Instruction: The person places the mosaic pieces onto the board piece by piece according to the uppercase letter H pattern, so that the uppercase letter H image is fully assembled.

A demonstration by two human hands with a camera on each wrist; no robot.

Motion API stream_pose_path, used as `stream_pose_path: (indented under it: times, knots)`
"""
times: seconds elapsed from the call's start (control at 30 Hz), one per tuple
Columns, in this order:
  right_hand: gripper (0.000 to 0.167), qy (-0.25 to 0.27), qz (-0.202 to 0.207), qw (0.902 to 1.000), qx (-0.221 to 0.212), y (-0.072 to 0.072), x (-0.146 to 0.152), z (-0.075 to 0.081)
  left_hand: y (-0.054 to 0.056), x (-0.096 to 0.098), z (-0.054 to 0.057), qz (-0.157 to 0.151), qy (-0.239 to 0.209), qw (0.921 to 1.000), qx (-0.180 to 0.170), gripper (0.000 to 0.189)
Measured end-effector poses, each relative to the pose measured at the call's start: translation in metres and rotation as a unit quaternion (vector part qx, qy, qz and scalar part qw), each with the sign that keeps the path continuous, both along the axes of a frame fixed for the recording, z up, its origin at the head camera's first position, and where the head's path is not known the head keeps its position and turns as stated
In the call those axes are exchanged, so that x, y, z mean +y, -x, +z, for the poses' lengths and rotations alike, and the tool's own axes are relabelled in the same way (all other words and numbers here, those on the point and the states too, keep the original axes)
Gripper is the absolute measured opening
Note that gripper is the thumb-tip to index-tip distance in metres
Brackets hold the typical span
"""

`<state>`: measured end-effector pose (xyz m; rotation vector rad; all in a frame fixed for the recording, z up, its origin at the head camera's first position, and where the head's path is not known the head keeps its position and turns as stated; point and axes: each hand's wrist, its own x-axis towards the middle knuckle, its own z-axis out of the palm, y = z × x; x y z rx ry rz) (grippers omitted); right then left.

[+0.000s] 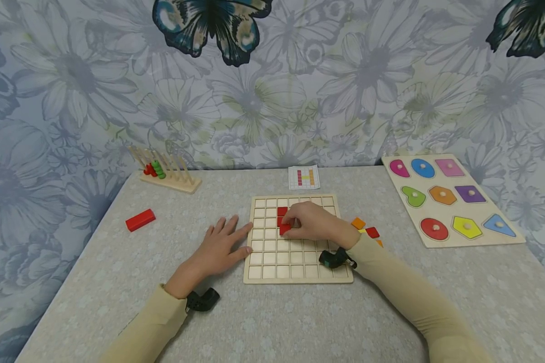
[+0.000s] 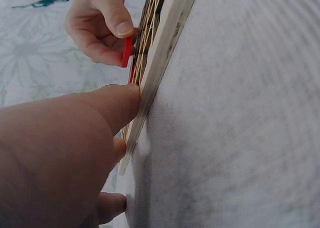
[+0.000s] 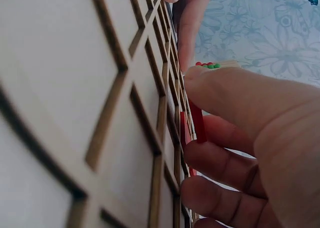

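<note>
A wooden grid board (image 1: 298, 281) lies on the table in front of me. My right hand (image 1: 317, 222) is over its upper middle and pinches a red square tile (image 1: 284, 230) between thumb and fingers. In the right wrist view that tile (image 3: 197, 121) is tilted on edge just off the grid. Directly above it in the head view, red tiles (image 1: 282, 211) sit in cells of the same column. My left hand (image 1: 219, 247) lies with spread fingers at the board's left side, thumb and index fingertip touching its edge. In the left wrist view the thumb (image 2: 122, 100) presses that edge.
Loose orange tiles (image 1: 358, 223) and a red tile (image 1: 372, 232) lie right of the board, partly behind my forearm. A pattern card (image 1: 304, 177) is behind the board. A peg stand with beads (image 1: 170, 182) and a red block (image 1: 140, 220) are left; a shape puzzle (image 1: 477, 243) lies right.
</note>
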<state>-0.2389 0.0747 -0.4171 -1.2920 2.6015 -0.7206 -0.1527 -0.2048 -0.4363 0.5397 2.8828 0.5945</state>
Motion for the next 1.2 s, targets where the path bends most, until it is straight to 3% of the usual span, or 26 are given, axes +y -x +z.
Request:
stream_pose_path:
  times: [0.5,0.77,1.2]
  knots:
    - [0.020,-0.006,0.005,0.9997,0.024,-0.0017,-0.0034,-0.0045,0.0004,0.0002,-0.0014,0.001,0.001,1.0000,0.000,0.062]
    - [0.027,-0.011,0.002,0.9999,0.009,-0.0015,-0.0037,-0.0039,-0.0006,0.0010,-0.0001,0.003,0.000,1.0000,0.001,0.062]
    - [0.021,-0.006,0.014,0.9998,0.016,-0.0001,-0.0023,-0.0041,-0.0007,0.0006,-0.0011,0.004,-0.001,1.0000,0.001,0.062]
